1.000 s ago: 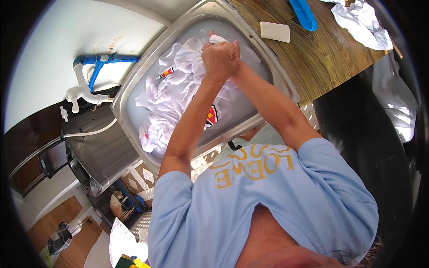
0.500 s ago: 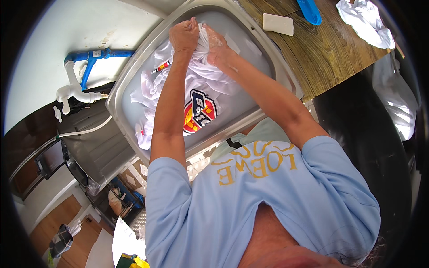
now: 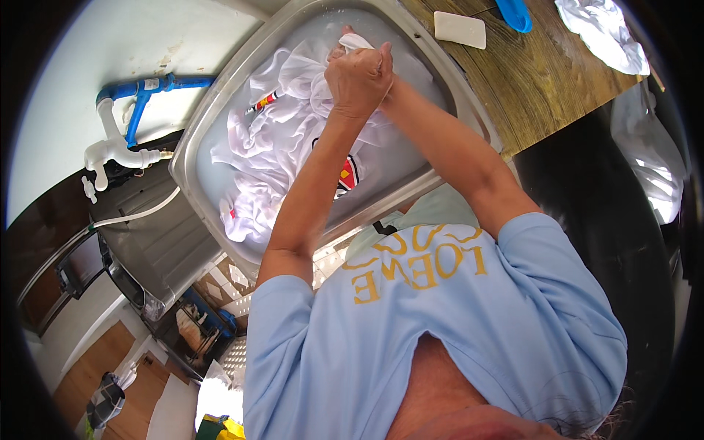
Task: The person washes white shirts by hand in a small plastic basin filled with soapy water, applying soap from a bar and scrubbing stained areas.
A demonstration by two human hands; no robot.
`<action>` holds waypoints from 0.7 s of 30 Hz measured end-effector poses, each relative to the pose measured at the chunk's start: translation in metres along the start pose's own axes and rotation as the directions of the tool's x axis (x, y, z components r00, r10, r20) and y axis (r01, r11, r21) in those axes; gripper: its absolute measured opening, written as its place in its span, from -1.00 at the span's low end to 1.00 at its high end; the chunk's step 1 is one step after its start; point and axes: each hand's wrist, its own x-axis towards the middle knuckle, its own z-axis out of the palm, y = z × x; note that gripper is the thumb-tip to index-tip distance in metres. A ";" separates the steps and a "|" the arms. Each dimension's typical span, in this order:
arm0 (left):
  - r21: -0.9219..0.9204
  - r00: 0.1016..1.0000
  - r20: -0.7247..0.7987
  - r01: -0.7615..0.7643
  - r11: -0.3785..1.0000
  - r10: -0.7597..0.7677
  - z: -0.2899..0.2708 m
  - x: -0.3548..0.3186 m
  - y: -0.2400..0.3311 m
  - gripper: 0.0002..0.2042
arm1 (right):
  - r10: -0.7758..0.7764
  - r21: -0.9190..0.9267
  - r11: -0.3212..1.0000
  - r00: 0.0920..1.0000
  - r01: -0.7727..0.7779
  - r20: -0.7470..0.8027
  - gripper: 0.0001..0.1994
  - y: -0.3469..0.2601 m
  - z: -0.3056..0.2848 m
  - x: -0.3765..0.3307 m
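Observation:
A wet white garment [image 3: 297, 88] with a red, yellow and dark printed patch lies bunched in cloudy water inside a grey plastic basin [image 3: 470, 121]. Near the far end of the basin, my left hand [image 3: 358, 82] is closed in a fist around part of the cloth, its thumb raised. My right hand [image 3: 338, 53] is mostly hidden behind the left; its fingertips curl around a fold that shows above the fist. The forearms meet at the wrists, and the left covers much of the printed patch.
On the wooden table [image 3: 557, 81] at the right are a white soap bar [image 3: 460, 30], a blue plastic object [image 3: 515, 15] and a crumpled white cloth [image 3: 603, 37]. A white tap [image 3: 117, 154] on blue pipes stands left of the basin. A white hose [image 3: 139, 213] runs below it.
My left hand has moved right and nearer, crossing in front of my right hand, which is now largely covered. The cloth between them has twisted, and the left forearm hides more of the print.

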 end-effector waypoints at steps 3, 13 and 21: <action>-0.006 0.988 -0.009 0.156 0.988 -0.156 -0.019 -0.012 -0.034 -0.55 | -0.290 -0.378 0.915 0.419 -0.144 -0.861 -0.49 0.037 0.078 0.031; -0.491 0.816 0.173 0.557 0.670 -0.552 -0.053 -0.005 -0.064 -0.40 | -0.552 -0.626 0.627 0.302 -0.464 -0.777 -0.35 -0.004 0.096 0.035; 0.194 0.904 0.245 0.309 0.931 -0.351 -0.032 -0.024 -0.068 -0.64 | -0.595 -0.718 -0.340 0.730 -0.607 -0.336 -0.63 -0.014 0.051 0.027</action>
